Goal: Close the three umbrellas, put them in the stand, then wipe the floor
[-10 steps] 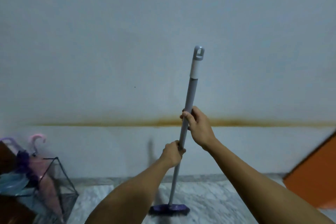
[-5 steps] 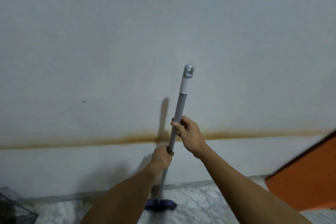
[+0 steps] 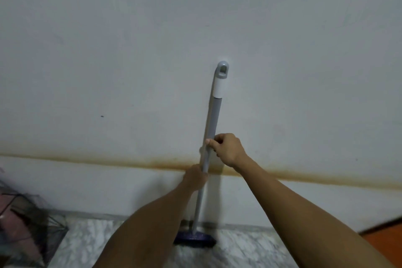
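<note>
A: What is gripped, and by which hand?

B: One mop handle (image 3: 212,128) is held by both. The left hand (image 3: 195,177) is wrapped round the shaft at the lower grip; the right hand (image 3: 227,149) is closed round it just above, thumb and fingers curled on the pole. Neither hand is spread wide.

A: Why is it held that way?

B: A two-point grip is judged to give leverage and steering, so the head can be pushed and drawn along the floor.

A: Where is the head?

B: Straight below the left hand, one purple mop head (image 3: 194,240) is seen resting on the marble floor (image 3: 250,250), close against the base of the wall. The floor-wiping step is taken to be in hand.

A: And the umbrellas?

B: Down and far to the left of the left hand, a dark wire stand (image 3: 43,224) is seen at the picture's edge, with pink fabric of an umbrella (image 3: 13,230) inside it. The count cannot be told, since the view is blurred and cut off.

A: Anything beyond the hands?

B: One pale wall (image 3: 130,50) is seen behind, crossed by one brownish stain line (image 3: 87,160) at about the level of the left hand. The handle's hanging loop (image 3: 223,69) is seen well above the right hand.
</note>
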